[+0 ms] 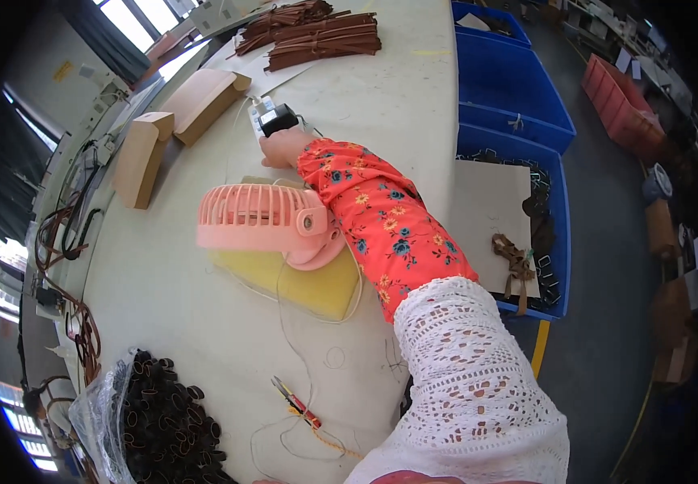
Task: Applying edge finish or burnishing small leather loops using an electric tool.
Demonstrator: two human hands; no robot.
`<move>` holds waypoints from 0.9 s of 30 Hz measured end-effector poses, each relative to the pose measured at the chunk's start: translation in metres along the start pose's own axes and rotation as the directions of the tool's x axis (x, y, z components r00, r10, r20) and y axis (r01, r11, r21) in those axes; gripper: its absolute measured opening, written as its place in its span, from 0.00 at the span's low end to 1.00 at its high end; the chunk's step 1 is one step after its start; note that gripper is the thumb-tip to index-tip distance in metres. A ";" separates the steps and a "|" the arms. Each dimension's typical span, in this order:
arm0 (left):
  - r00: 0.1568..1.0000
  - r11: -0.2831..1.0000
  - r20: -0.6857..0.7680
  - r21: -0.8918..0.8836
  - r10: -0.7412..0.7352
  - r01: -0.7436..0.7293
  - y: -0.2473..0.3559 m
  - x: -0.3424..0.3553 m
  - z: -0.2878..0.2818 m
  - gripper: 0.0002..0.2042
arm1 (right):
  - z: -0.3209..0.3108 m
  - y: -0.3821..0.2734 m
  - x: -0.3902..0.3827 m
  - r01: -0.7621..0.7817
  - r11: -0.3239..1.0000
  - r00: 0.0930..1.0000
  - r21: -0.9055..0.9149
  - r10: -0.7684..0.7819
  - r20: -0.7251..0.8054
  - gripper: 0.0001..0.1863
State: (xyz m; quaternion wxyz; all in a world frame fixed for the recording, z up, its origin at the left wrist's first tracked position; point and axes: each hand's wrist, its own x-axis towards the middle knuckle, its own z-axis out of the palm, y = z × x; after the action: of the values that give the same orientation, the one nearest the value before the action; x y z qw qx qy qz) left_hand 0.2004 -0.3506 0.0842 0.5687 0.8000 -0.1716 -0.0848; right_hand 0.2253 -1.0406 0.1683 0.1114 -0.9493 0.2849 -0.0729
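My right hand [284, 148] reaches to the far middle of the table, its fingers closed at the near end of a white power strip [255, 118]. A black plug adapter [278, 119] and a white plug [262, 105] sit in the strip, right beyond my fingers. Under my forearm, in a red floral sleeve, a pink desk fan [256, 216] stands on a yellow sponge block [304, 284]. Part of its base is hidden by the sleeve. Of my left hand, at most a skin-coloured sliver shows at the lower edge; its fingers cannot be made out.
Thread snips [296, 403] with red handles lie near me on a cord. A plastic bag of black loops [167, 419] is at near left. Cardboard boxes [145, 157] and brown strap bundles [325, 42] lie farther off. Blue bins [514, 89] line the table's right edge.
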 end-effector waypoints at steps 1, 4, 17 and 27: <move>0.999 0.999 -0.014 -0.004 0.031 -0.031 -0.001 0.000 0.000 0.16 | 0.000 -0.002 0.000 -0.006 1.000 1.000 0.003 0.006 0.002 0.23; 0.996 0.973 -0.076 -0.228 -0.043 0.025 0.017 -0.002 0.024 0.16 | 0.004 0.010 -0.007 -0.018 1.000 1.000 0.006 0.018 -0.003 0.24; 0.966 0.948 -0.122 -0.251 -0.229 0.194 0.043 -0.027 0.033 0.21 | -0.009 0.059 -0.034 0.087 0.374 0.979 0.923 0.141 -0.149 0.30; 1.000 0.978 0.010 -0.207 0.026 -0.023 0.058 -0.010 0.038 0.20 | -0.116 0.003 -0.208 0.521 0.143 0.808 0.841 0.234 -0.541 0.15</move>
State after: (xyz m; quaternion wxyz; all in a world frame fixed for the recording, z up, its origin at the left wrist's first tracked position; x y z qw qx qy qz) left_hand 0.1684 -0.3978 0.1248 0.6485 0.7339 -0.1754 -0.1004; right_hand 0.0283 -0.9463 0.2639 0.6005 -0.5979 0.0863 -0.5239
